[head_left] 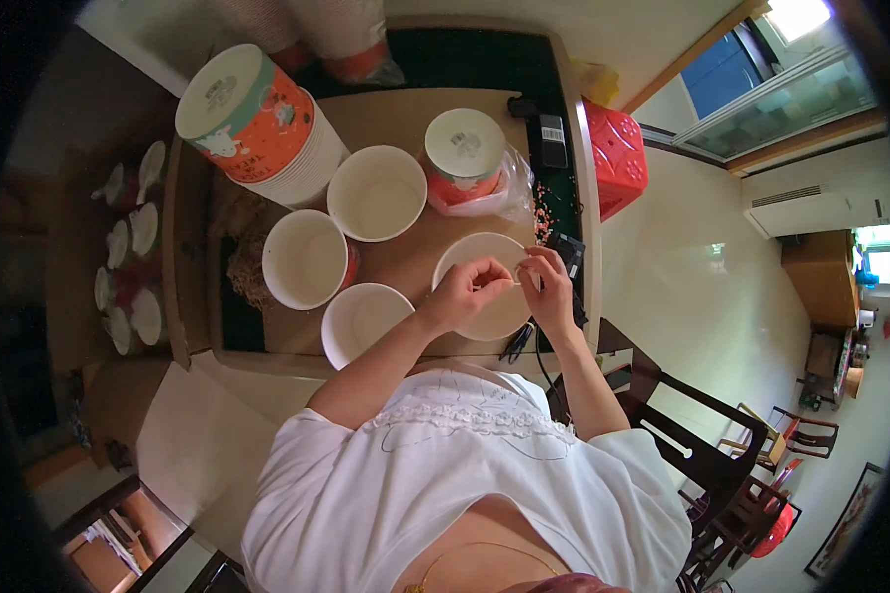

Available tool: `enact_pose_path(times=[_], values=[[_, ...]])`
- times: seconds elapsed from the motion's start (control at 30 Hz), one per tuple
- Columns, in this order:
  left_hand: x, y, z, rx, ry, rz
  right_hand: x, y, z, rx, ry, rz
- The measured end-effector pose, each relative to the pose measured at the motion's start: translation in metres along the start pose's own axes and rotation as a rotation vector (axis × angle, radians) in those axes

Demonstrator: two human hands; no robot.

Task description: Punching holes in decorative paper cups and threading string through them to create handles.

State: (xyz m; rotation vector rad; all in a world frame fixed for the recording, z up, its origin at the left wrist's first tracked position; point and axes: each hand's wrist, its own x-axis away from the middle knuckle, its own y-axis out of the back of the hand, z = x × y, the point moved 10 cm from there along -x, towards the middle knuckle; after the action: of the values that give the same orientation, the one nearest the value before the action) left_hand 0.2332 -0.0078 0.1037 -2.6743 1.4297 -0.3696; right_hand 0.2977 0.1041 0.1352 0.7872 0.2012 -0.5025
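Both hands are over a round white paper tub (504, 318) that stands open at the table's right side. My left hand (470, 294) has its thumb and fingertips pinched together above the tub's mouth. Close beside it, my right hand (549, 289) pinches too, at the tub's right rim. What the fingertips hold is too small to make out. Three more open white tubs stand to the left: a far one (378, 193), a middle one (305, 259) and a near one (364, 318), partly behind my left forearm.
A tall stack of orange printed tubs (277, 128) rises at the far left. A shorter upturned stack (465, 148) sits in clear plastic. Brown paper shreds (252, 272), pink bits (542, 215) and a black device (549, 143) lie about. A red stool (618, 158) stands beyond the table's right edge.
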Motion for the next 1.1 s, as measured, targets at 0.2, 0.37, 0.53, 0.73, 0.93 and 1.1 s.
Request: enact_pose_path(times=[0.2,0.37,0.53,0.73,0.93,1.1], values=[[0.002,0.053,-0.031,-0.936,-0.241,-0.419,0.007,0.004,-0.050,-0.313,-0.303,-0.166],[-0.016,0.099,0.030,-0.927,-0.019,-0.368,0.015,-0.016,-0.093,-0.414,-0.487,-0.051],[-0.031,0.107,0.063,-0.747,0.176,-0.388,0.015,-0.022,-0.103,-0.345,-0.500,0.003],[-0.038,0.103,0.120,-0.407,0.395,-0.290,0.038,-0.045,-0.130,-0.460,-0.840,0.193],[-0.036,0.089,0.148,-0.280,0.544,-0.145,0.070,-0.074,-0.136,-0.519,-1.049,0.449],[-0.040,0.088,0.171,-0.689,0.671,0.045,0.085,-0.085,-0.150,-0.416,-0.999,0.631]])
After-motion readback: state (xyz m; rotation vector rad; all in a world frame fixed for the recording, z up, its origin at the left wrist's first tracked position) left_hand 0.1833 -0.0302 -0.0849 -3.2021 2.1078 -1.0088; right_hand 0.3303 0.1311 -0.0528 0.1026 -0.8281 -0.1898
